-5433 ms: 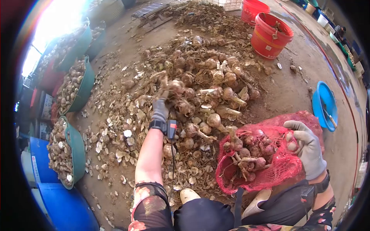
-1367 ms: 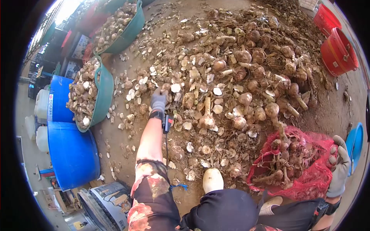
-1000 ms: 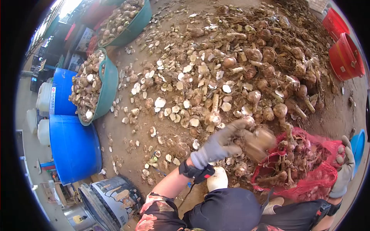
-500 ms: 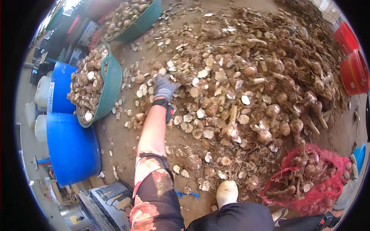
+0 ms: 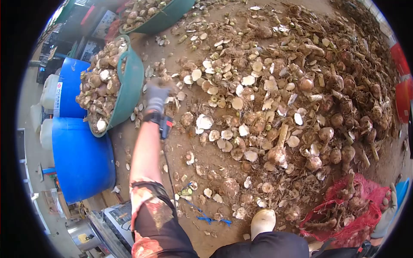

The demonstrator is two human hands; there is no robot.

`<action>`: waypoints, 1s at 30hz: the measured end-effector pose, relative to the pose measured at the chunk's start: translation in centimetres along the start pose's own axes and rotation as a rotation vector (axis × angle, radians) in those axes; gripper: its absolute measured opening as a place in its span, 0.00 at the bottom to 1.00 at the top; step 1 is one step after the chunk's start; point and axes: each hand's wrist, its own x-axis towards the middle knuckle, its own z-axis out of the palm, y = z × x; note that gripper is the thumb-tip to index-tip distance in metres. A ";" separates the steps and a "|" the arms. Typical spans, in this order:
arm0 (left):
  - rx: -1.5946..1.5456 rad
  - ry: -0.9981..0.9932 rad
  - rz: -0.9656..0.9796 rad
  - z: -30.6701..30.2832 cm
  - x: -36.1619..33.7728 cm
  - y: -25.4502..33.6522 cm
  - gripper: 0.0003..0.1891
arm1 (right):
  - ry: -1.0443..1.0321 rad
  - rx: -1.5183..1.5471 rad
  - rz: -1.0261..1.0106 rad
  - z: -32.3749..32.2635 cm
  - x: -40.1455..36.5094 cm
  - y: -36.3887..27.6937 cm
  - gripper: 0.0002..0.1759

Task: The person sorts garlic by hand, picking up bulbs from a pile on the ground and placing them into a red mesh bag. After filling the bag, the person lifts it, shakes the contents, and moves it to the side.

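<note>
My left hand (image 5: 158, 98), in a grey glove, is over the dirt floor between the green tub (image 5: 132, 79) and the heap of bulbs. Its fingers are smeared by motion, so whether anything is in them cannot be made out. Roots and stems cling to the brown bulbs (image 5: 306, 84), and pale cut slices (image 5: 204, 121) lie among them. At the right edge my right hand (image 5: 384, 217), also gloved, is closed on the edge of a red net bag (image 5: 365, 219) with bulbs inside.
Bulbs fill the green tub, and a second green tub (image 5: 167, 19) stands behind it. Blue barrels (image 5: 81, 159) are at the left. Red containers (image 5: 403, 101) stand at the far right. A blue cord (image 5: 208, 219) lies near my boot (image 5: 263, 222).
My left hand has moved left, away from the heap and nearer the green tub. The view has shifted a little. My right hand remains at the net bag.
</note>
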 end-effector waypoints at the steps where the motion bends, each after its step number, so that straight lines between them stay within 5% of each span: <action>1: 0.000 -0.011 -0.001 -0.8 1.9 -0.9 0.24 | 0.009 -0.005 0.003 0.4 -0.1 0.2 0.19; 3: 0.653 0.251 -0.140 -1.1 5.2 -2.4 0.34 | 0.050 0.083 0.050 1.3 -0.3 0.5 0.20; 4: 0.822 0.065 0.012 -0.5 5.3 -2.6 0.42 | 0.057 0.084 0.046 1.4 -0.1 0.8 0.20; 7: 1.027 0.090 -0.084 2.5 5.5 -2.9 0.44 | 0.035 0.023 0.077 1.3 0.3 1.3 0.21; 10: 0.705 -0.099 -0.128 1.2 6.6 -2.5 0.42 | -0.054 -0.008 0.036 1.2 0.1 1.1 0.21; 15: 0.749 0.041 0.087 1.5 4.7 -5.9 0.40 | 0.013 -0.228 -0.020 1.6 -0.4 0.6 0.22; 17: 0.415 0.068 0.208 1.6 2.1 -6.5 0.39 | -0.053 -0.197 0.008 0.0 -0.1 0.3 0.23; 18: 0.280 0.144 0.385 2.4 -0.2 -5.2 0.37 | -0.114 -0.161 0.036 -0.5 -0.1 0.1 0.23; 20: -0.326 0.065 0.071 4.4 -7.3 1.0 0.32 | -0.136 -0.227 0.027 -0.6 -0.5 0.0 0.24; 22: -0.812 -0.185 0.053 8.2 -12.4 3.7 0.28 | -0.170 -0.286 0.010 -1.0 -0.3 -0.1 0.25; 25: -0.762 -0.416 0.215 17.8 -20.2 11.0 0.06 | -0.137 -0.207 -0.006 -2.5 0.6 0.4 0.26; 27: -0.777 -0.541 0.378 21.5 -26.1 14.3 0.11 | -0.154 -0.184 -0.020 -3.4 0.2 0.5 0.26; 29: -0.799 -0.801 0.686 23.4 -30.7 16.1 0.28 | -0.172 -0.177 -0.020 -4.4 0.1 0.4 0.26; 30: -0.751 -0.889 0.554 22.7 -30.1 16.0 0.30 | -0.176 -0.169 -0.013 -4.8 0.0 0.7 0.26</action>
